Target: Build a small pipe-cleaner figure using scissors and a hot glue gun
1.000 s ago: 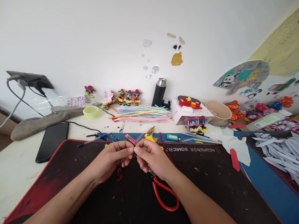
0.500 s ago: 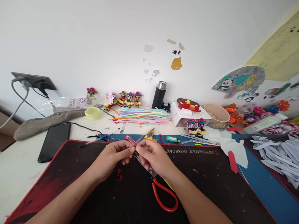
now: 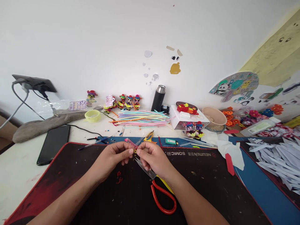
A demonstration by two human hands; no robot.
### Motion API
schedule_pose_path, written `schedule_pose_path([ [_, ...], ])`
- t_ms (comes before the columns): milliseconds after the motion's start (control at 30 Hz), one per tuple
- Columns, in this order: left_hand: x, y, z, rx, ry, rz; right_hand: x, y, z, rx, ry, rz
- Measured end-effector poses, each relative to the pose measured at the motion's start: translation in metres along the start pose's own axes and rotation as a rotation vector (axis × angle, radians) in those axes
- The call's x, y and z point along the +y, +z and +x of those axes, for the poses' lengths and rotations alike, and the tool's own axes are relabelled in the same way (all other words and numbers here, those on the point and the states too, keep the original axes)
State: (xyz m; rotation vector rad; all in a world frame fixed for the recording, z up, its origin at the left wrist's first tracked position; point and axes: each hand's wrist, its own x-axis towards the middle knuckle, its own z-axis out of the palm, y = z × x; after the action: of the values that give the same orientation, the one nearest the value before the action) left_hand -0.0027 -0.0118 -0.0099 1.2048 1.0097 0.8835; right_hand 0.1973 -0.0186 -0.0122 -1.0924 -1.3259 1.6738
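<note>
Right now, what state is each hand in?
Left hand: closed, pinching a small yellow piece.
Right hand: closed, pinching the same piece.

A desk seen from its user's own head height, one worn camera facing forward and down over a dark mat (image 3: 199, 187) toward a pale wall (image 3: 93, 37).
The wide view takes in the left hand (image 3: 116, 156) and right hand (image 3: 152, 157) close by at lower center, forearms entering from the bottom edge, and reaches from a phone (image 3: 53, 145) at left to paper strips (image 3: 278, 159) at far right, the wall filling the upper part beyond.
</note>
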Motion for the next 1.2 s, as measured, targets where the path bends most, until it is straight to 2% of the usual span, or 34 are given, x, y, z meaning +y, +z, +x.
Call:
schedule_pose_path([
  [200, 0.002, -0.001, -0.002, 0.041, 0.197, 0.17, -0.001, 0.0, 0.001, 0.019, 0.0, -0.001],
  [433, -0.004, 0.0, -0.003, 0.087, 0.398, 0.482, 0.002, -0.001, 0.003, 0.007, -0.019, 0.012],
  [667, -0.006, 0.001, -0.004, 0.095, 0.538, 0.569, 0.006, -0.001, 0.004, -0.014, -0.042, -0.004],
  [800, -0.006, 0.001, -0.004, 0.096, 0.558, 0.602, 0.007, 0.0, 0.003, -0.006, -0.033, -0.022],
  [1000, -0.007, -0.002, -0.003, 0.13, 0.513, 0.622, 0.002, -0.001, 0.002, 0.003, -0.034, -0.017],
  [1200, -0.011, -0.005, 0.0, 0.134, 0.455, 0.637, -0.003, -0.005, 0.003, 0.1, -0.051, 0.042],
])
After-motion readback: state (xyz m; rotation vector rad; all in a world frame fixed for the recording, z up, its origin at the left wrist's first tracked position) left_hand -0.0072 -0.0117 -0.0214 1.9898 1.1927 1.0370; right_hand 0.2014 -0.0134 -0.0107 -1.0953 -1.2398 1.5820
